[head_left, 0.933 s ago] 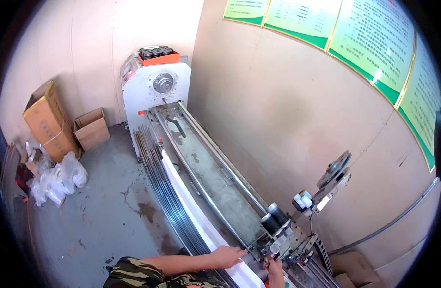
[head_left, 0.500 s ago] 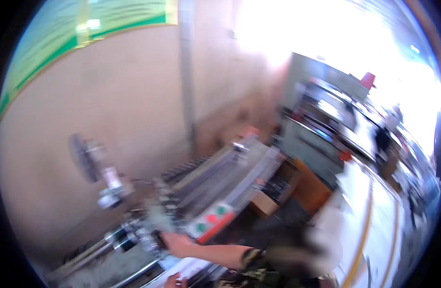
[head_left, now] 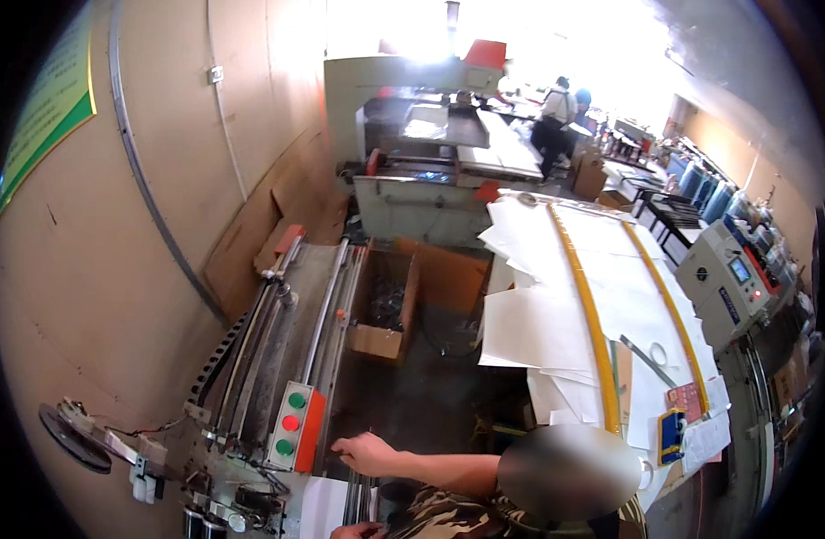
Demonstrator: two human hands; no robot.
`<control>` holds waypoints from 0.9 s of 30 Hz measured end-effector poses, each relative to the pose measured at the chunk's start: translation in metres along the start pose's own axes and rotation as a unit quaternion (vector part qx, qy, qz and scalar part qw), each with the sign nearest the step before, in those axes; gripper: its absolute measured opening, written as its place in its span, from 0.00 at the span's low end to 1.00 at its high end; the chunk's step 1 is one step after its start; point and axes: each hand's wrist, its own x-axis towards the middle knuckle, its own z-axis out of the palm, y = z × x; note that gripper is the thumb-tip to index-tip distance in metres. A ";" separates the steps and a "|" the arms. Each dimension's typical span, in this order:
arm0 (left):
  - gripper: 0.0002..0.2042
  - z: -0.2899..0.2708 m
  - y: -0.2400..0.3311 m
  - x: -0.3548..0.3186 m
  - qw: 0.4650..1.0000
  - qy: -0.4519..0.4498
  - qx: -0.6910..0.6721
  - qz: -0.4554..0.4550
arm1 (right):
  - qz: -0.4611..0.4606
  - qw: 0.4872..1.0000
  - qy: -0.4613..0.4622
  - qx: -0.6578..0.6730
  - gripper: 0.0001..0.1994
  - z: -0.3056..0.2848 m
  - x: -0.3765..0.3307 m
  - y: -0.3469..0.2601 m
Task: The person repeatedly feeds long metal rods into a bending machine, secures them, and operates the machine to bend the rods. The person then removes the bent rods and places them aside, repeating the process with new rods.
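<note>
My right hand (head_left: 368, 455) reaches leftward from a camouflage sleeve, just right of a control box (head_left: 296, 428) with two green buttons and a red one. Its fingers are curled in; whether something small is between them does not show. At the bottom edge, my left hand (head_left: 357, 531) is partly cut off, and its fingers are mostly hidden. It is nearest to some metal rails (head_left: 359, 499) beside a white sheet (head_left: 324, 505). The long machine bed (head_left: 278, 337) with its rods runs away beyond the control box.
A cardboard box (head_left: 377, 341) of dark pieces stands right of the machine. White sheets with yellow strips (head_left: 583, 305) cover a table. A black disc (head_left: 74, 438) on an arm sticks out at left. Farther off are a larger machine (head_left: 412, 202) and a person (head_left: 556, 121).
The view has swung right and steadied from blur. My right hand has come away from the machine's metal fittings to beside the control box. My left hand remains low, near the bottom edge.
</note>
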 end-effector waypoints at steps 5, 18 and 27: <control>0.17 0.063 -0.046 0.023 0.991 0.029 0.059 0.113 | 0.108 0.991 -0.059 -0.059 0.13 0.007 -0.083 0.008; 0.17 0.067 0.031 -0.006 0.994 -0.028 0.065 0.077 | 0.088 0.994 -0.070 0.002 0.11 -0.002 -0.148 -0.004; 0.15 0.110 0.034 0.033 0.979 -0.043 0.189 0.071 | 0.046 0.997 0.005 0.054 0.09 -0.024 -0.157 0.024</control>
